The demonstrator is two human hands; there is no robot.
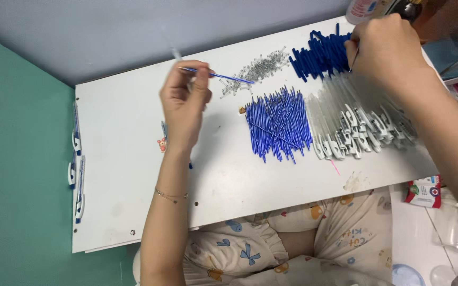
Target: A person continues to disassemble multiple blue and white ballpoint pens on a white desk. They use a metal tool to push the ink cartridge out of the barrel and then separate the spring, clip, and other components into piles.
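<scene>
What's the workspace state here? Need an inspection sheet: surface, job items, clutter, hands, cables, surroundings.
Surface: white board, scuffed, small stickers.
Job's things: blue refills piled mid-board; small springs behind; blue pen parts far right; clear barrels with white clips at right.
Clutter: finished pens along the left edge.
Hands: left hand pinches one refill; right hand reaches into the blue parts.
Cables: nothing seen.
Surroundings: teal floor, grey wall, packet at right.
</scene>
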